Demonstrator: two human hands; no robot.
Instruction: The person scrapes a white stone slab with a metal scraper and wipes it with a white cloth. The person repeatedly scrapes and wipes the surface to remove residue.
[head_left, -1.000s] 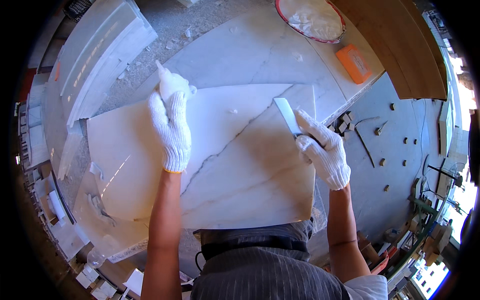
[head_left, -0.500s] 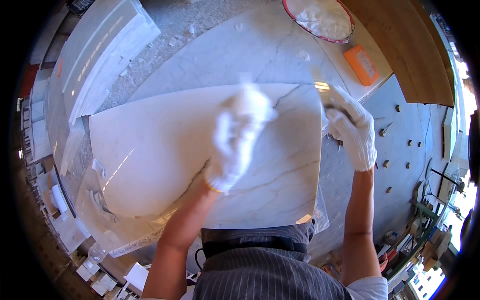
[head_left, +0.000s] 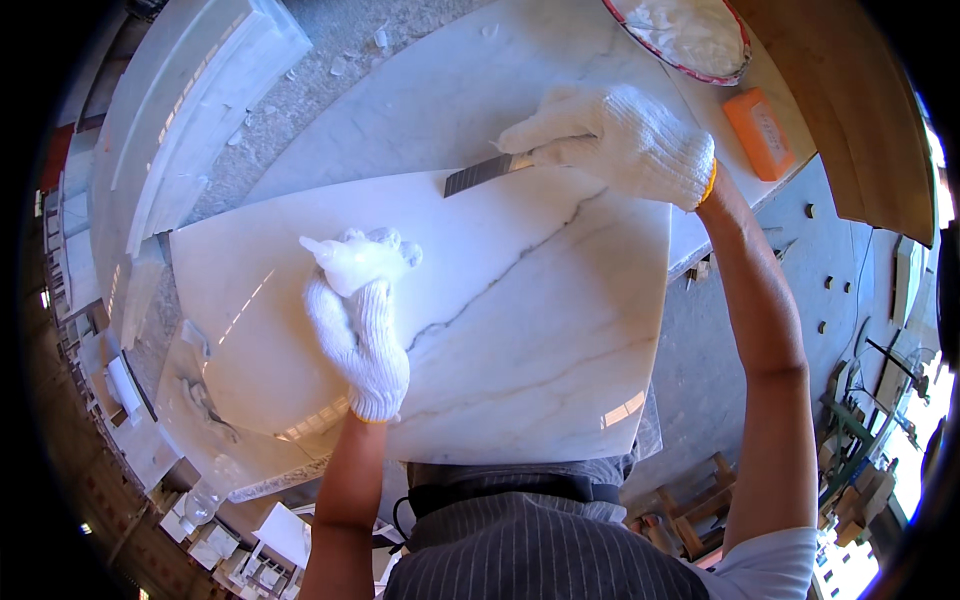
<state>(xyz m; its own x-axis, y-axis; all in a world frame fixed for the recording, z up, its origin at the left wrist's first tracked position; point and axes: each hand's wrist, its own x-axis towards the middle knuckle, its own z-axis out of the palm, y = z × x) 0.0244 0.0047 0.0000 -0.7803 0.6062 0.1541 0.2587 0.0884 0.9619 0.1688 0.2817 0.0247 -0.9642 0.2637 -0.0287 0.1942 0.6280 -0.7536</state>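
- On the near part of the grey worktop [head_left: 420, 90] lies a white marble slab [head_left: 520, 340] with a dark vein running across it from near left to far right.
- The left hand [head_left: 355, 310], in a white knit glove, rests on the left half of the slab; its fingers [head_left: 360, 255] are bunched together at the far end, but I cannot tell whether they grip anything.
- The right hand [head_left: 615, 140], also gloved, is at the far edge of the slab, its fingers closed around the handle of a flat scraper [head_left: 480, 172].
- The scraper's dark blade points left and lies right at the slab's far edge.
- Far right on the worktop stands a round basin [head_left: 690, 72] with a red rim, holding a white lumpy mass [head_left: 690, 30]; whether it is paste or cloth cannot be told.
- An orange block [head_left: 760, 132] lies just near the basin, to the right of the right hand.
- Pale stone slabs [head_left: 190, 110] are stacked to the far left, beside scattered rubble.
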